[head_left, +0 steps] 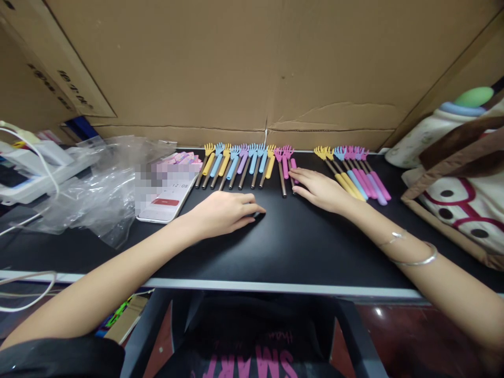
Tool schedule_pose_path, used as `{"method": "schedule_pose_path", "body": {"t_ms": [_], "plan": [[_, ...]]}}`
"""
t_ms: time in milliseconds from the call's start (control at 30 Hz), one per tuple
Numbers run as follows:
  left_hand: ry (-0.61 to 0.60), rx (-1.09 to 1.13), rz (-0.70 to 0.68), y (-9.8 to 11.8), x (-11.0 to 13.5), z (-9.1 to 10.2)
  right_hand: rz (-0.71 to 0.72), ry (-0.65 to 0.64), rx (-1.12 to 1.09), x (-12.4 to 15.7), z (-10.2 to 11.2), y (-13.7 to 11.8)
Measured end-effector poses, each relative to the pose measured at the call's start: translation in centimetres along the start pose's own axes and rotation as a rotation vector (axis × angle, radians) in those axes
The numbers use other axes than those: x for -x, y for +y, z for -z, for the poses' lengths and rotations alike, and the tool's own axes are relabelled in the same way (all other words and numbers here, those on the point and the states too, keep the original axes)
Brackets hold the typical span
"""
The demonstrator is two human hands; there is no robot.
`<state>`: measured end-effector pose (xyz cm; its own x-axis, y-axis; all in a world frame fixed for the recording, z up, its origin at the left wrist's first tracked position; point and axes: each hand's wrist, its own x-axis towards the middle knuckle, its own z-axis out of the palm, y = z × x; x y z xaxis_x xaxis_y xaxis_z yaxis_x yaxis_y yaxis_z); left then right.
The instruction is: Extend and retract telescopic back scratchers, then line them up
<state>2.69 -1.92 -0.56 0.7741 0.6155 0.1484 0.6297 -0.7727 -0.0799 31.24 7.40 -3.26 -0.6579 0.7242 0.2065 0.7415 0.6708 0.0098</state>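
Note:
My left hand (230, 212) rests on the black desk top, its fingers loosely stretched to the right with nothing seen in them. In front of it lies a row of back scratchers with bare metal rods and yellow, blue, purple and pink claw heads; loose coloured handle tubes, such as a blue tube (216, 165), lie between them. At the row's right end my right hand (315, 188) has its fingers apart, touching a pink handle tube (293, 164) beside a pink back scratcher (289, 153). Farther right lie several back scratchers with coloured handles on, including a yellow one (346, 184).
A phone (165, 197) and crumpled clear plastic bags (106, 184) lie at the left, near a white power strip (47, 168) with cables. Cardboard (236, 68) walls the back. A white bottle (429, 131) and a fabric bag (464, 205) stand at the right.

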Motion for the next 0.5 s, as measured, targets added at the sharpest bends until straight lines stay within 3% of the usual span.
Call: {"method": "schedule_pose_path", "body": {"t_ms": [500], "plan": [[-0.002,-0.004,0.002,-0.02,0.0,-0.06,-0.007,-0.008,0.088,0.34,0.52,0.59]]}}
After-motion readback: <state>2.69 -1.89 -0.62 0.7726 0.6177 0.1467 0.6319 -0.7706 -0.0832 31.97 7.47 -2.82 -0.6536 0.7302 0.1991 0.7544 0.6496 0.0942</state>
